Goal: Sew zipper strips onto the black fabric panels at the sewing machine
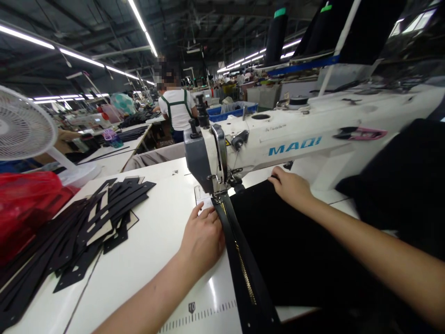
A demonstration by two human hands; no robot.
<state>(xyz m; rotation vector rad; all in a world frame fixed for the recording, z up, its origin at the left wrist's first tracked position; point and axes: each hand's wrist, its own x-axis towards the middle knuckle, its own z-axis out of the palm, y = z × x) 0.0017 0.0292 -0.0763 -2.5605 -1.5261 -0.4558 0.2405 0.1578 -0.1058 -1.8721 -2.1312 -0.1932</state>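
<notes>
A white sewing machine (pixel 292 134) marked MAQI stands before me. Under its presser foot (pixel 219 197) runs a black zipper strip (pixel 239 260) with gold teeth, lying along the left edge of a large black fabric panel (pixel 278 241). My left hand (pixel 203 234) is at the strip's left edge just below the foot, fingers curled against it and partly hidden. My right hand (pixel 290 185) pinches the far edge of the fabric panel, right of the needle area. The needle tip is too small to make out.
Black punched strips (pixel 104 213) lie piled on the white table (pixel 156 246) at left. Beyond them are a red plastic bag (pixel 28 208) and a white fan (pixel 24 125). A person (pixel 179 109) stands ahead by a blue crate (pixel 232 110). Pink-handled snips (pixel 361 133) rest against the machine arm.
</notes>
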